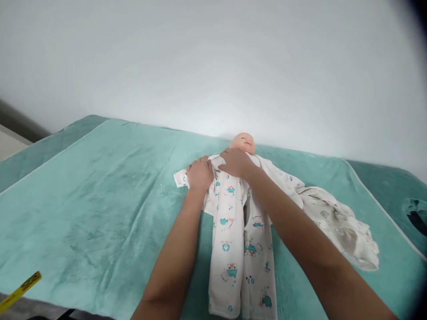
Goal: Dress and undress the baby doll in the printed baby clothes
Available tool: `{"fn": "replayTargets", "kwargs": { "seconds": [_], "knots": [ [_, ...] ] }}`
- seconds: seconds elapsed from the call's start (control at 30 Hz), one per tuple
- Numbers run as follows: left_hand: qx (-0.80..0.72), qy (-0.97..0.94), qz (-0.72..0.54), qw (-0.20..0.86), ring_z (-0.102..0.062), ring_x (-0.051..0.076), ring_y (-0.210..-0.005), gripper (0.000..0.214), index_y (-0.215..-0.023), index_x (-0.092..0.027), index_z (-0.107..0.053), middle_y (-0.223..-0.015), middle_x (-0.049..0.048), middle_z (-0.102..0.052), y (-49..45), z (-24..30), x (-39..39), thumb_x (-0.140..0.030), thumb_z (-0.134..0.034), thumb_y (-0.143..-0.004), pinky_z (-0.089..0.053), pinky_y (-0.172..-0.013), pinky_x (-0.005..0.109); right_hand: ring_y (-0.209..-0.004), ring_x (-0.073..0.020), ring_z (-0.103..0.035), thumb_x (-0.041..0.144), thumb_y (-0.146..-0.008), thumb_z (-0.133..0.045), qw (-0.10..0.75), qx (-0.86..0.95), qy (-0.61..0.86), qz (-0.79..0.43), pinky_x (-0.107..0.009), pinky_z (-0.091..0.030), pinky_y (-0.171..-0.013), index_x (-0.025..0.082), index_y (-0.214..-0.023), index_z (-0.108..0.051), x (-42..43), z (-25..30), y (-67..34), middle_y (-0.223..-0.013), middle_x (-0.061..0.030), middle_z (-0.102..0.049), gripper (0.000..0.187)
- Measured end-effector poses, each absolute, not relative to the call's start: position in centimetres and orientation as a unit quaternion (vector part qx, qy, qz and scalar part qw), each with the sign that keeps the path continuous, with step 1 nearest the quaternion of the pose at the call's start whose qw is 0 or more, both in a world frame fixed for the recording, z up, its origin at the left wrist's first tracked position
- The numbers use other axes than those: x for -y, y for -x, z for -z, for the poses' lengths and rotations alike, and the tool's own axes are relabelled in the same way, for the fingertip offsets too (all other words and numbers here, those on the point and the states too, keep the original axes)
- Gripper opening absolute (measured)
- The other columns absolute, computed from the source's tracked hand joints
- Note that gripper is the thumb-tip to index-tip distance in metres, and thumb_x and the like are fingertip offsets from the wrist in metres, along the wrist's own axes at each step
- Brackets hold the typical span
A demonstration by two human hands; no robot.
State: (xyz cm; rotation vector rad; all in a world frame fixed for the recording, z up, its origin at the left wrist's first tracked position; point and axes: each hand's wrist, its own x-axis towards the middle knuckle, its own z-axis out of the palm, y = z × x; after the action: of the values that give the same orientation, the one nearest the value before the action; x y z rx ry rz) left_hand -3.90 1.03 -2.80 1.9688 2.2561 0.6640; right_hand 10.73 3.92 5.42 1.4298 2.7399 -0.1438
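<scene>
A baby doll lies on its back, its bare head (243, 141) toward the wall. White printed baby clothes cover the doll: a long-sleeved shirt (276, 171) and trousers (227, 249) whose legs stretch toward me. My left hand (200, 173) is closed around the shirt's left-side sleeve, with the cuff (180, 178) sticking out beyond it. Just below the doll's head, my right hand (236, 162) has its fingers curled on the shirt near the shoulder, thumb toward the sleeve. The doll's arms and body are hidden under cloth and hands.
A crumpled white cloth garment (336, 222) lies right of the doll. Everything rests on a green plush blanket (100, 200) against a pale wall (213, 66). A yellow strip with dark marks (22, 291) juts in at the lower left. A dark object (416, 218) sits at the right edge.
</scene>
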Motion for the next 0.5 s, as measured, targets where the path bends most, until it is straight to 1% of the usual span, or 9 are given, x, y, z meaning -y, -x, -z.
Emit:
{"fn": "replayTargets", "kwargs": {
  "seconds": [0.07,0.17,0.23,0.3,0.33,0.37,0.43,0.5],
  "knots": [
    [-0.734,-0.643,-0.214,0.043,-0.062,0.034,-0.115,0.040,-0.128,-0.019,-0.062,-0.122,0.0135,-0.071,4.0,2.8,-1.1,-0.030,-0.032,-0.103,-0.041,-0.097,0.048,-0.112,-0.0331,-0.063,0.034,-0.091,-0.058,0.089,-0.892,-0.440,0.053,-0.039,-0.048,-0.084,0.016,-0.114,-0.068,-6.0,-5.5,-9.5,-0.125,-0.0160,-0.066,0.031],
    [-0.736,-0.643,-0.206,0.050,-0.062,0.033,-0.114,0.039,-0.123,-0.020,-0.063,-0.119,0.0130,-0.071,4.2,2.7,-1.3,-0.031,-0.031,-0.103,-0.041,-0.096,0.047,-0.104,-0.0306,-0.067,0.047,-0.087,-0.064,0.124,-0.892,-0.427,0.084,-0.035,-0.047,-0.074,0.022,-0.116,-0.068,-7.9,-5.2,-8.6,-0.128,-0.0125,-0.066,0.039],
    [-0.739,-0.643,-0.195,0.050,-0.062,0.033,-0.114,0.039,-0.120,-0.020,-0.064,-0.118,0.0132,-0.071,4.2,2.4,-1.2,-0.032,-0.030,-0.103,-0.041,-0.095,0.046,-0.095,-0.0290,-0.069,0.050,-0.084,-0.066,0.147,-0.889,-0.419,0.108,-0.035,-0.047,-0.070,0.024,-0.114,-0.069,-8.2,-5.1,-8.2,-0.120,-0.0111,-0.070,0.041],
    [-0.742,-0.642,-0.188,0.049,-0.062,0.032,-0.114,0.039,-0.117,-0.021,-0.064,-0.119,0.0132,-0.071,4.2,2.2,-1.1,-0.032,-0.029,-0.103,-0.041,-0.095,0.045,-0.087,-0.0284,-0.070,0.047,-0.083,-0.067,0.172,-0.887,-0.414,0.109,-0.035,-0.047,-0.067,0.024,-0.112,-0.069,-8.1,-5.1,-8.1,-0.107,-0.0101,-0.073,0.037],
    [-0.743,-0.640,-0.190,0.050,-0.062,0.032,-0.115,0.039,-0.116,-0.021,-0.064,-0.119,0.0132,-0.071,4.1,2.0,-1.0,-0.032,-0.029,-0.103,-0.042,-0.095,0.045,-0.086,-0.0286,-0.070,0.045,-0.082,-0.067,0.181,-0.887,-0.412,0.102,-0.035,-0.047,-0.067,0.024,-0.112,-0.068,-8.1,-5.2,-8.0,-0.104,-0.0097,-0.074,0.036],
    [-0.744,-0.637,-0.194,0.052,-0.062,0.032,-0.115,0.040,-0.116,-0.021,-0.064,-0.119,0.0132,-0.071,4.1,1.8,-1.0,-0.032,-0.028,-0.104,-0.042,-0.095,0.044,-0.087,-0.0288,-0.070,0.044,-0.081,-0.068,0.183,-0.887,-0.412,0.094,-0.035,-0.047,-0.067,0.024,-0.113,-0.067,-8.0,-5.2,-8.1,-0.105,-0.0097,-0.074,0.037],
    [-0.747,-0.629,-0.206,0.065,-0.063,0.033,-0.114,0.041,-0.118,-0.021,-0.063,-0.119,0.0138,-0.071,4.0,1.5,-0.8,-0.032,-0.026,-0.104,-0.043,-0.094,0.045,-0.092,-0.0293,-0.069,0.046,-0.083,-0.066,0.175,-0.889,-0.417,0.079,-0.035,-0.048,-0.070,0.026,-0.120,-0.064,-8.1,-5.1,-8.8,-0.114,-0.0102,-0.072,0.042],
    [-0.749,-0.621,-0.216,0.083,-0.065,0.034,-0.111,0.043,-0.122,-0.020,-0.062,-0.118,0.0152,-0.071,4.2,1.2,-0.8,-0.032,-0.024,-0.104,-0.044,-0.091,0.045,-0.098,-0.0297,-0.067,0.051,-0.088,-0.060,0.161,-0.890,-0.421,0.064,-0.036,-0.048,-0.073,0.030,-0.129,-0.060,-8.3,-5.1,-10.0,-0.126,-0.0106,-0.067,0.046]
  ]
}}
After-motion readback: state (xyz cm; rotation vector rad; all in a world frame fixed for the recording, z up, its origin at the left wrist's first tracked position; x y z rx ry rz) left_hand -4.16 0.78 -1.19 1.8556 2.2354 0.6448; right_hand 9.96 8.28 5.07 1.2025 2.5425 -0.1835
